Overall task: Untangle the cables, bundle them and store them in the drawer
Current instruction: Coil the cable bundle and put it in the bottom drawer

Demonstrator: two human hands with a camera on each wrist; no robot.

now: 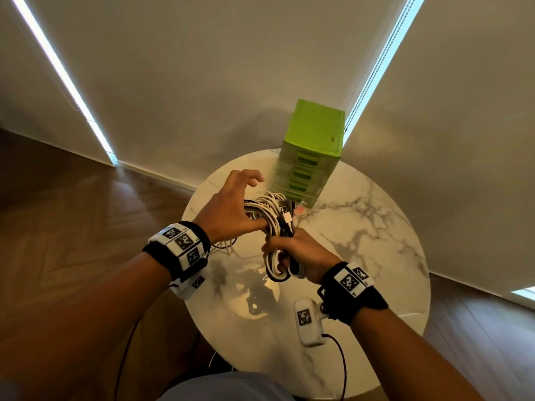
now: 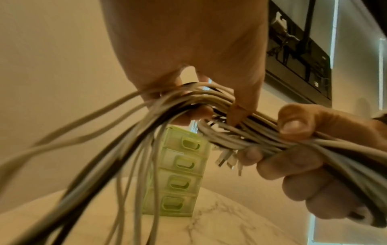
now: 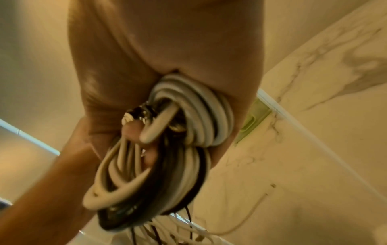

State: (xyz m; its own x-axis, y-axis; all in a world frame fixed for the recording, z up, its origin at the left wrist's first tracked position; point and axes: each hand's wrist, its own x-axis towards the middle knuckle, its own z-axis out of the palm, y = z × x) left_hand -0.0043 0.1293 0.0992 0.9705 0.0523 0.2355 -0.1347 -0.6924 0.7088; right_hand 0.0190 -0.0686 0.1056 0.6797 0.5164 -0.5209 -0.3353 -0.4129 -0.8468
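Note:
A bundle of white and black cables point(image 1: 275, 218) hangs above the round marble table point(image 1: 362, 256). My right hand point(image 1: 292, 250) grips the coiled lower part of the bundle point(image 3: 184, 165) in its fist. My left hand point(image 1: 249, 202) is at the bundle's top left. Its thumb point(image 2: 236, 114) and a curled finger pinch several strands point(image 2: 188, 99), and its other fingers are spread. Plug ends point(image 1: 286, 215) stick out near the top. Loose strands point(image 1: 231, 247) trail down to the table. The green drawer unit point(image 1: 312, 149) stands behind, and its drawers point(image 2: 180, 174) look shut.
A small pinkish object point(image 1: 301, 211) lies on the table at the foot of the drawer unit. The table's near edge is right in front of my body. Wooden floor point(image 1: 72, 198) surrounds the table, and a wall stands close behind the drawer unit.

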